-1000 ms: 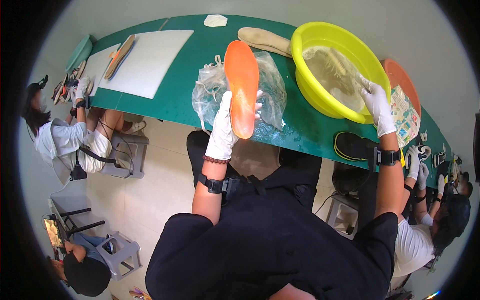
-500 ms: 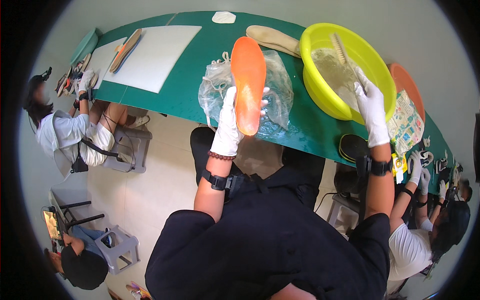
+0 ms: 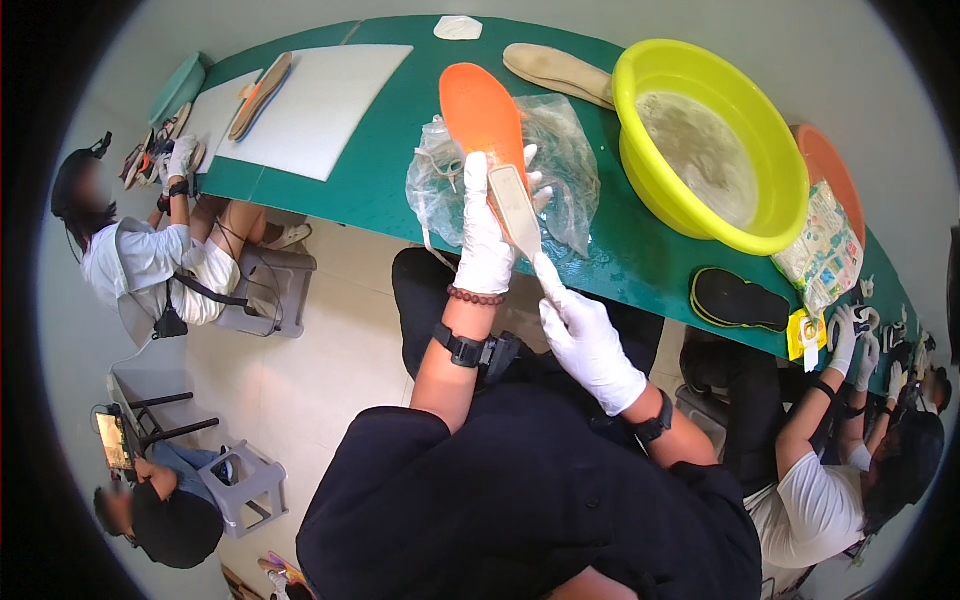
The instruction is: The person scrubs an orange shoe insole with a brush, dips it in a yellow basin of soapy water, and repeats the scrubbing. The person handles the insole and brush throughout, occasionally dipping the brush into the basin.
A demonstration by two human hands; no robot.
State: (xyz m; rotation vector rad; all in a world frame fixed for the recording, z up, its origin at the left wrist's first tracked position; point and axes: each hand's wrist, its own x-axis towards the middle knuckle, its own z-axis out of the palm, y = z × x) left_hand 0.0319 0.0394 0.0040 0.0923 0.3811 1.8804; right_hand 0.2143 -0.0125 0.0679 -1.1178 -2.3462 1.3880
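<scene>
An orange shoe insole [image 3: 482, 112] is held up over the near edge of the green table by my gloved left hand [image 3: 486, 228], its fingers wrapped round the lower part. My gloved right hand [image 3: 588, 345] grips the handle of a scrubbing brush [image 3: 515, 208]. The brush head lies over the lower end of the insole, hiding that part; its bristles are out of sight, facing the insole. Behind the insole, a crumpled clear plastic bag [image 3: 568, 150] with a drawstring lies on the wet table.
A yellow-green basin [image 3: 735, 232] of cloudy water stands on the green table [image 3: 340, 190] at right. Beige insoles [image 3: 555, 72], a black insole [image 3: 738, 298], a patterned packet [image 3: 825, 260] and a white board [image 3: 330, 110] surround the work. Co-workers sit on both sides.
My right hand has brought the brush from above the basin left and down onto the insole. The insole has tilted, its upper end shifting left.
</scene>
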